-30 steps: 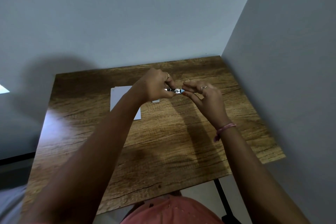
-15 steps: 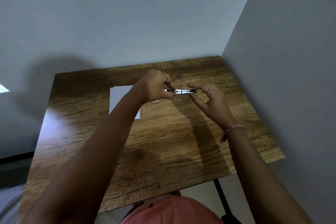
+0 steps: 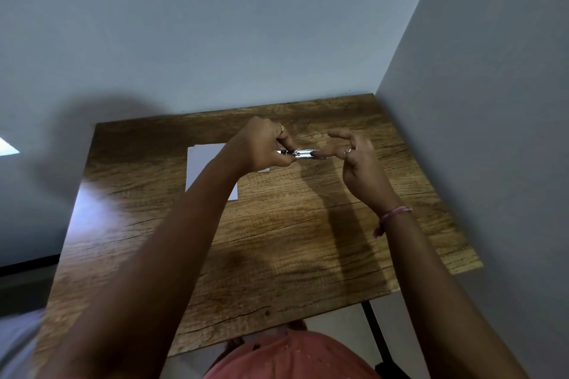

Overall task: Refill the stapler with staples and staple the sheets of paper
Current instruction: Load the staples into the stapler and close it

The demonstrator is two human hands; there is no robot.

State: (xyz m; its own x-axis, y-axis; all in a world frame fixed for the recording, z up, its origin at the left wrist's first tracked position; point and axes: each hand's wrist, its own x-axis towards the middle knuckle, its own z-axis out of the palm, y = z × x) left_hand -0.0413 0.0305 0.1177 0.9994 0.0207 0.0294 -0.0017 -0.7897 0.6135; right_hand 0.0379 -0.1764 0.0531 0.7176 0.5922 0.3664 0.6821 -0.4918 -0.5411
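The small metal stapler [image 3: 303, 153] is held above the wooden table [image 3: 277, 240], a little toward 12 o'clock from its middle. The left hand [image 3: 261, 144] grips its left end with curled fingers, and the right hand [image 3: 358, 160] touches its right end with one fingertip, the other fingers loosely spread. The white sheets of paper [image 3: 203, 163] lie flat on the table at 9 o'clock from the stapler, partly hidden under the left forearm.

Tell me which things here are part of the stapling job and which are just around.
Job: stapler, gripped by left hand, right hand at its other end; sheets of paper.
Just around: wooden table, wristband.
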